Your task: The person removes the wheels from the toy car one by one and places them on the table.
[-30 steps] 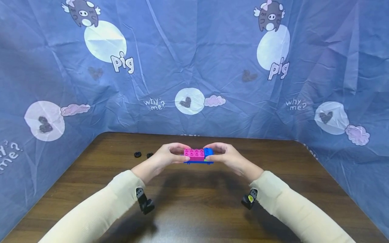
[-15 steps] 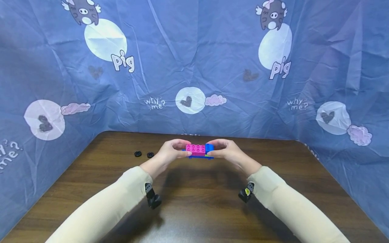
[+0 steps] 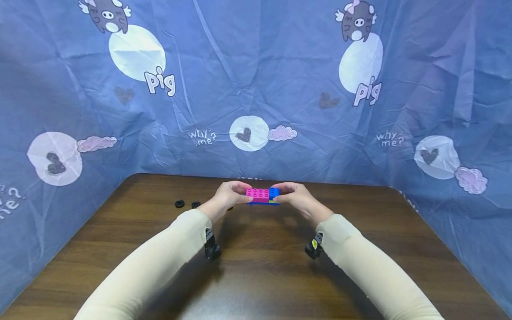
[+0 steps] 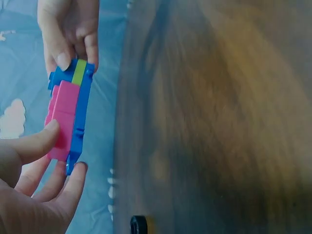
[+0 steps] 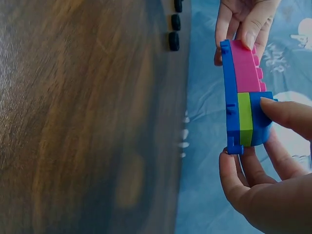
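Both hands hold a building-block toy car body [image 3: 258,194] above the far part of the table. Its long pink studded brick [image 4: 66,105] sits on a flat blue base [image 5: 230,83] with small side pegs. At the other end a blue brick [image 5: 259,129] rests on a lime-green piece [image 5: 244,117]. My left hand [image 3: 226,197] grips the pink end, thumb on the brick's side and fingers behind and beneath. My right hand [image 3: 298,198] pinches the blue end, its thumb on the blue brick and fingers curled under the base.
Several small black wheels [image 3: 179,204] lie in a row on the brown wooden table [image 3: 256,266], left of the toy; my left wrist partly hides one. Blue printed cloth [image 3: 256,89] hangs behind the table's far edge and along both sides.
Both hands have lifted the car body slightly upward and away, and the forearms have come closer together. The grip on it looks the same.
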### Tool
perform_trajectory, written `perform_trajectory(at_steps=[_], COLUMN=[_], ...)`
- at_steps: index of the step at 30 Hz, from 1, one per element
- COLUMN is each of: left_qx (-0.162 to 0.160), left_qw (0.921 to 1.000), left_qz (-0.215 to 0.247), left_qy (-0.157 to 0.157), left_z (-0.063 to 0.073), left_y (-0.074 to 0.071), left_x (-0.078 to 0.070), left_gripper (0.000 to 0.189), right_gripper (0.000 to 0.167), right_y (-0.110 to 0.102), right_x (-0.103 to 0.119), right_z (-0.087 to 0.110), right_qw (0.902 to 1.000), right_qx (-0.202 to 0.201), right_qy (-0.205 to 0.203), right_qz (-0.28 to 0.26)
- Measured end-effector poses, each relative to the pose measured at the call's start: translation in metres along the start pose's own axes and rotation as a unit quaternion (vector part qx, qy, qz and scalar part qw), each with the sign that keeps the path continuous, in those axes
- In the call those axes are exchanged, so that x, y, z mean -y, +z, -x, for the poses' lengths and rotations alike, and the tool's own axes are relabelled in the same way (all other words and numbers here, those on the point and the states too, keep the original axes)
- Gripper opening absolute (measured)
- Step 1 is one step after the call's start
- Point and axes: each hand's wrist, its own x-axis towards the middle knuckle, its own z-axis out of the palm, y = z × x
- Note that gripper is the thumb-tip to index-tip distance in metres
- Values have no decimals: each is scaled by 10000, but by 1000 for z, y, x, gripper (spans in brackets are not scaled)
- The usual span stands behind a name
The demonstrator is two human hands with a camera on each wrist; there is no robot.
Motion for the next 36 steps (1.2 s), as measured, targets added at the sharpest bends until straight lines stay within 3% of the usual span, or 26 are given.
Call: perform_trajectory(at_steps=[9, 16, 20, 25, 36], left_qx=[202, 59, -106, -176, 48], left_qw=[9993, 9996, 9980, 9967, 9951], left_qz=[56, -185, -565, -721, -908], left_qy=[-324, -210, -259, -316, -379], left_z=[-22, -31, -32, -32, -31], left_y=[10, 20, 25, 27, 31], left_x=[16, 23, 26, 29, 36], left_gripper=[37, 35, 33, 33, 35], right_gripper=[41, 42, 43, 44, 41], right_y=[-1, -2, 0, 3, 3], right_x=[-16, -23, -26, -28, -37], right_z=[-11, -18, -23, -25, -22], right_qw=[9984, 9966, 9950, 9933, 9926], right_qx=[-296, -488, -518, -559, -498], right_qy=[412, 640, 842, 976, 995], right_qz=[246, 185, 153, 252, 484])
